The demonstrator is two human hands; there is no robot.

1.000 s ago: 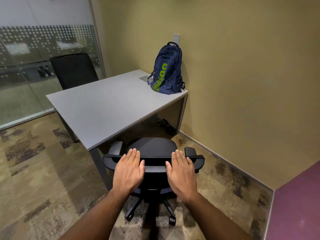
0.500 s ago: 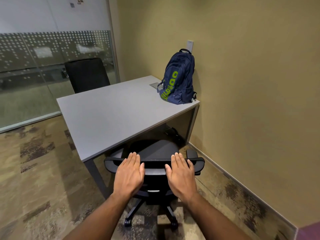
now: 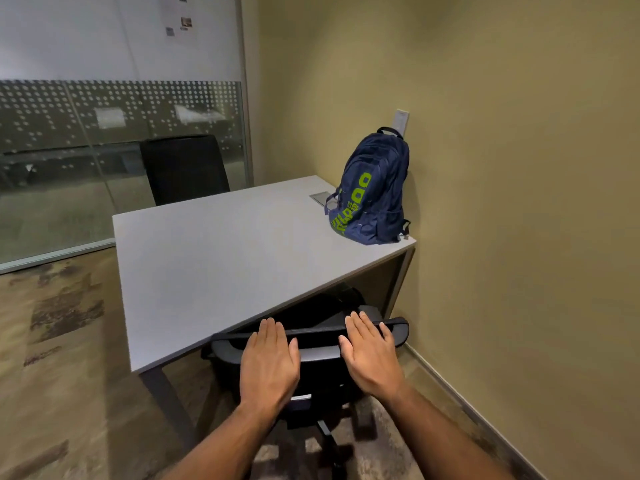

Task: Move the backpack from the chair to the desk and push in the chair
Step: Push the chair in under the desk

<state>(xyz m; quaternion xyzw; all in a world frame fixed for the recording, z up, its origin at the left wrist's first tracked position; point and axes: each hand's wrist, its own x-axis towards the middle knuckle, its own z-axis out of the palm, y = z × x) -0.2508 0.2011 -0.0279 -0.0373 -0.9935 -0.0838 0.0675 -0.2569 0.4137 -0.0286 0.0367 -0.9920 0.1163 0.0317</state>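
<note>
Backpack (image 3: pixel 371 192) stands upright on the desk (image 3: pixel 221 258), well ahead of both hands; left hand (image 3: pixel 269 363) and right hand (image 3: pixel 371 355), flat with fingers together, press the office chair (image 3: pixel 311 341) backrest, evidently to roll it under.

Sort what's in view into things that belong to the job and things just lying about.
Job: backpack, desk, chair under both hands, left hand, right hand.
Lying about: second black chair, wall plate, desk grommet.

backpack (image 3: pixel 370 192) on desk (image 3: pixel 214 258) — flat hands on chair (image 3: pixel 311 344)
</note>
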